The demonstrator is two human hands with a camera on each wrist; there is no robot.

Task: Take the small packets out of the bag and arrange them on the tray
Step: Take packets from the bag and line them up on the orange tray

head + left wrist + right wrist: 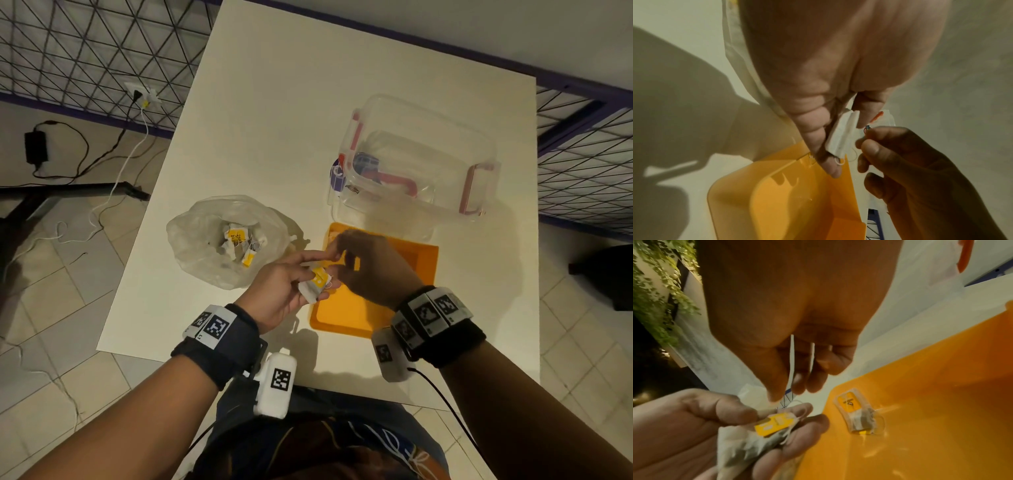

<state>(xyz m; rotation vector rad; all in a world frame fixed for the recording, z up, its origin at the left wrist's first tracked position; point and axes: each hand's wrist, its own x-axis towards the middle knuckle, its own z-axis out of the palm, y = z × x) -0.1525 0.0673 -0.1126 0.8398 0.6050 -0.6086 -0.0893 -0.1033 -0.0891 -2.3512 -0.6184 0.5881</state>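
My left hand [313, 270] holds a small bunch of white tea-bag packets [317, 287] with yellow tags over the left edge of the orange tray [342, 320]. Its fingers curl round the packets [768, 426]. My right hand [337, 260] hovers just above them over the tray, fingers loosely curled, with nothing visibly pinched between thumb and fingers [807, 382]. One packet [857, 412] lies on the tray floor [941, 402] near its corner. The clear plastic bag [202, 233] lies open left of the tray, with several packets [236, 240] inside.
A clear lidded box [445, 144] with pink clips stands behind the tray, touching its far edge. The white table [274, 120] ends close to my body and just right of the tray. Cables and a charger [34, 147] lie on the floor at left.
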